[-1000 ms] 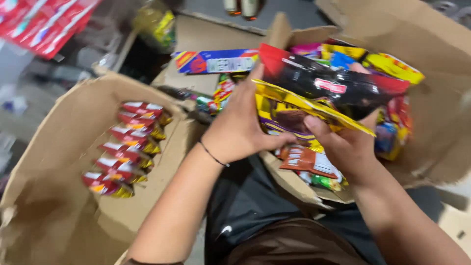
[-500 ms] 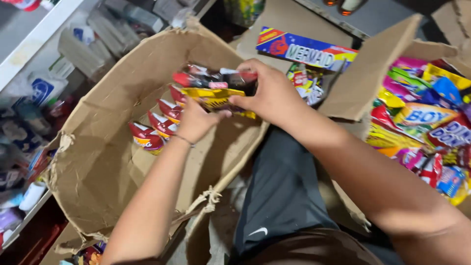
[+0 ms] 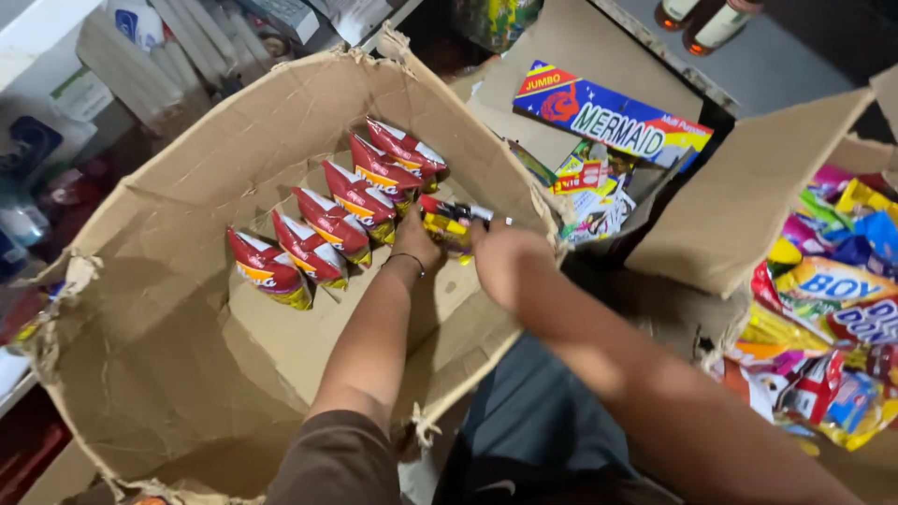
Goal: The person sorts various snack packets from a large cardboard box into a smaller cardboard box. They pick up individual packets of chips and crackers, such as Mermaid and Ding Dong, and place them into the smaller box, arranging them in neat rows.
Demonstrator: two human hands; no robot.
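Cardboard fills most of the view: a big torn box (image 3: 187,309) lies open on its side beside shelving, and a second box (image 3: 748,215) at right spills over with bright snack packs (image 3: 823,309). Inside the big box a slanting row of red pouches (image 3: 327,220) stands on the cardboard floor.

Both hands meet at the near end of that row. The left hand (image 3: 416,238), a thin band at its wrist, and the right hand (image 3: 500,252) close together on a few flat packets (image 3: 447,220), yellow and dark, held low against the box floor just beside the last red pouch. How many packets there are cannot be told.

They look light, thin and crinkly, with slick film that could slide, and likely brittle contents. A grip across the flat faces, fingers on the sealed edges, seems safest, without squeezing the middle.
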